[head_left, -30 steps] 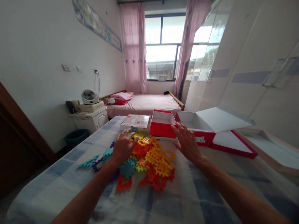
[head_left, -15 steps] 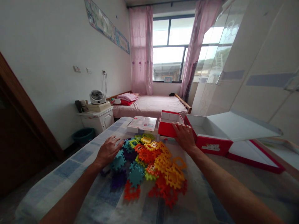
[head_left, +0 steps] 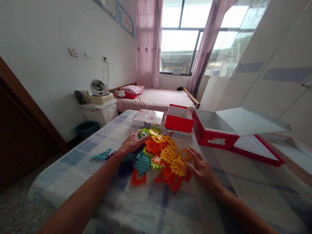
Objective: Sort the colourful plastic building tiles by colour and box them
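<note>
A heap of plastic building pieces with toothed edges lies on the checked tablecloth, with yellow pieces (head_left: 170,154), orange pieces (head_left: 154,146), teal pieces (head_left: 142,163) and red pieces (head_left: 170,178) overlapping. My left hand (head_left: 134,142) reaches over the heap's far left side, palm down, fingers spread. Beside the right edge of the heap is my right hand (head_left: 200,165), open, its fingertips at a yellow frame-shaped piece (head_left: 184,155). Some purple and teal pieces are partly hidden under my left hand and forearm.
Beyond the heap stand a flat white box (head_left: 148,117) and a small red box (head_left: 179,121). An open red box (head_left: 215,136) with a raised white lid is at the right, next to a red-rimmed tray (head_left: 258,152). Several teal pieces (head_left: 103,154) lie far left.
My right hand has left the small red box and come down to the heap's right edge. My left hand has moved rightward and farther over the heap. The view has tilted down.
</note>
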A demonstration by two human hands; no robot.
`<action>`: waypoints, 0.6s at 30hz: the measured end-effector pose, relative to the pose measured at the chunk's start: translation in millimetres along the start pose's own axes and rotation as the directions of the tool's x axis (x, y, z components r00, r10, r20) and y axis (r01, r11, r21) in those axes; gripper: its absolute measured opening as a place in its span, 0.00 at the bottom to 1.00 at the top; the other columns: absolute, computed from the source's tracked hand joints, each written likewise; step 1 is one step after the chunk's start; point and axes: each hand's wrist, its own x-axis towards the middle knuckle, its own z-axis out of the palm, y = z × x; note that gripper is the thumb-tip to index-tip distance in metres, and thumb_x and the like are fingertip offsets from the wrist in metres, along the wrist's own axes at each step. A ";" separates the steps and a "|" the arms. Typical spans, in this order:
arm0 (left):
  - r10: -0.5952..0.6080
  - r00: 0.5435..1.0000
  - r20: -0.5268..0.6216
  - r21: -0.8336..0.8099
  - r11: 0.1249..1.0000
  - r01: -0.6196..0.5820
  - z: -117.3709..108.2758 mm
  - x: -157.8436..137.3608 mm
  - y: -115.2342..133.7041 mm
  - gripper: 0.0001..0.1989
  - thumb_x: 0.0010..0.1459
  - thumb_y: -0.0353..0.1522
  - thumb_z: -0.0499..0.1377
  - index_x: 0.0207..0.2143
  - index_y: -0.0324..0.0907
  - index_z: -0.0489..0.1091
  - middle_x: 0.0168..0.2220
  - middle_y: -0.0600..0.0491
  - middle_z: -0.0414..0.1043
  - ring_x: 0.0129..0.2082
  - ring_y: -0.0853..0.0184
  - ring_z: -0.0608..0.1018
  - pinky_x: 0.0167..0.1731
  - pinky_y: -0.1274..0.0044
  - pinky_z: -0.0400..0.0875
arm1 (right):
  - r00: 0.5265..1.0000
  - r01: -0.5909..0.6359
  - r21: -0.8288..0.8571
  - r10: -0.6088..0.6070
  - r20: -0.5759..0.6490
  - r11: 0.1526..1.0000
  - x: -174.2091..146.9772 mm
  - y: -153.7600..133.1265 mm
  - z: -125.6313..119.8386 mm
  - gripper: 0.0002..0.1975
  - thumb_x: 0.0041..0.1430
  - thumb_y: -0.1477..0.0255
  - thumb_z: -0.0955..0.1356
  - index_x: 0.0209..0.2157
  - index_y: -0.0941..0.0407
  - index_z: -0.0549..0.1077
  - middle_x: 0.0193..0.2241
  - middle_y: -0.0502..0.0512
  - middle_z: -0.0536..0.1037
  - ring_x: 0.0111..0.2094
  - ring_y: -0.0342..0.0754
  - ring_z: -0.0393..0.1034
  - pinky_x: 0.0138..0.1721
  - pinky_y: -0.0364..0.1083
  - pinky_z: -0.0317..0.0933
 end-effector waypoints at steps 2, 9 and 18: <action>0.012 0.997 -0.074 -0.045 0.999 -0.015 4.8 -3.7 16.4 0.39 0.53 0.53 0.50 0.58 0.35 0.57 0.55 0.38 0.61 0.55 0.55 0.67 0.54 0.70 0.59 | 1.000 -0.002 0.037 0.002 0.012 0.999 -7.1 -1.1 6.1 0.28 0.60 0.55 0.58 0.60 0.50 0.56 0.61 0.55 0.56 0.60 0.53 0.54 0.58 0.55 0.50; 0.242 0.958 -0.152 -0.073 0.964 -0.255 30.6 -28.1 80.2 0.23 0.53 0.35 0.56 0.51 0.36 0.65 0.50 0.44 0.65 0.51 0.62 0.70 0.54 0.75 0.61 | 0.999 0.007 0.191 0.002 -0.050 0.982 -5.4 -5.9 10.7 0.29 0.61 0.57 0.57 0.61 0.51 0.53 0.61 0.56 0.55 0.61 0.50 0.52 0.59 0.52 0.49; 0.622 0.776 0.106 0.024 0.778 -0.627 39.8 -68.0 129.2 0.29 0.54 0.47 0.55 0.58 0.51 0.59 0.58 0.49 0.61 0.53 0.58 0.69 0.50 0.70 0.65 | 0.976 -0.023 0.235 0.073 -0.206 0.972 -7.2 1.7 13.6 0.30 0.61 0.57 0.57 0.61 0.54 0.52 0.60 0.58 0.56 0.61 0.51 0.50 0.60 0.53 0.48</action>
